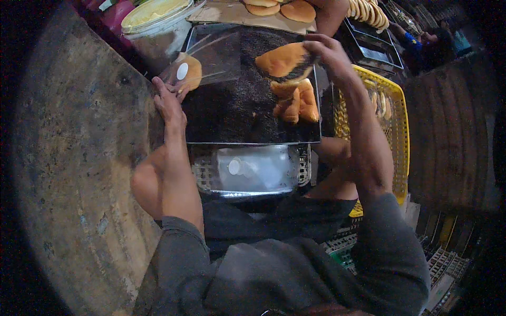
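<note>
My left hand is closed on the near edge of a clear plastic bag, at the left side of a black tray. A round tan bun and a white oval label show at the bag's left end; whether that bun is inside is unclear. My right hand grips a golden bread bun by its right end, above the tray's far right. This bun is tilted and slightly blurred, with a dark patch along its lower side. Just below it, several golden bread pieces lie together on the tray.
A white bucket of pale yellow cream stands at back left. Round buns rest on cardboard behind the tray. On the right is a yellow crate holding wrapped bread. Clear bags lie in a crate before my lap. Another person is at far right.
</note>
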Demonstrator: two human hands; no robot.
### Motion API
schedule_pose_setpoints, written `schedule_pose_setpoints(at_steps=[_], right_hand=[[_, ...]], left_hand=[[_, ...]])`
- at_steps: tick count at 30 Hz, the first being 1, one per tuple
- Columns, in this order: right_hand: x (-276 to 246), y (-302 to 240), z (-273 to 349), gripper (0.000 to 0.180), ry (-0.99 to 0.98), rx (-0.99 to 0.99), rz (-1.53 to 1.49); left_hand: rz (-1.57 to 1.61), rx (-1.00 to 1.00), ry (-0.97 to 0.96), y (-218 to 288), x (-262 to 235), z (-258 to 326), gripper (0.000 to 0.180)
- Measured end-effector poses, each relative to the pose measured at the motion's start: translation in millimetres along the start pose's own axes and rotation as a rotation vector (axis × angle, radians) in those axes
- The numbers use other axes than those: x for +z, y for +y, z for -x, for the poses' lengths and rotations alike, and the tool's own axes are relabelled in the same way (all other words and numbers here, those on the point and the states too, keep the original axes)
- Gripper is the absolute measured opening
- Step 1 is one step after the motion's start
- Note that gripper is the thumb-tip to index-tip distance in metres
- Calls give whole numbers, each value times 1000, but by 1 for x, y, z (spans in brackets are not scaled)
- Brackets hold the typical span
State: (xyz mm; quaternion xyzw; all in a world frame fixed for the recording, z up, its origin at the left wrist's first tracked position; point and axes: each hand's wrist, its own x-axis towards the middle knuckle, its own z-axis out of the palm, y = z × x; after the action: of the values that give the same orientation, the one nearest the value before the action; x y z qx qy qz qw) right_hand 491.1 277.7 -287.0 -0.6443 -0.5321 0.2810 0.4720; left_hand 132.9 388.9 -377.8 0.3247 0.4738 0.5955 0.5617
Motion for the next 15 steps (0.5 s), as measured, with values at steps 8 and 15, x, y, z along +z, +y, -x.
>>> schedule_pose_setpoints(at_steps=[8, 15], right_hand=[[1, -21, 45, 45, 42, 142, -555], [49, -41, 78, 47, 196, 3, -346]], left_hand=[[-52, 153, -409, -13, 37, 52, 73], [347, -334, -391, -39, 99, 129, 74]])
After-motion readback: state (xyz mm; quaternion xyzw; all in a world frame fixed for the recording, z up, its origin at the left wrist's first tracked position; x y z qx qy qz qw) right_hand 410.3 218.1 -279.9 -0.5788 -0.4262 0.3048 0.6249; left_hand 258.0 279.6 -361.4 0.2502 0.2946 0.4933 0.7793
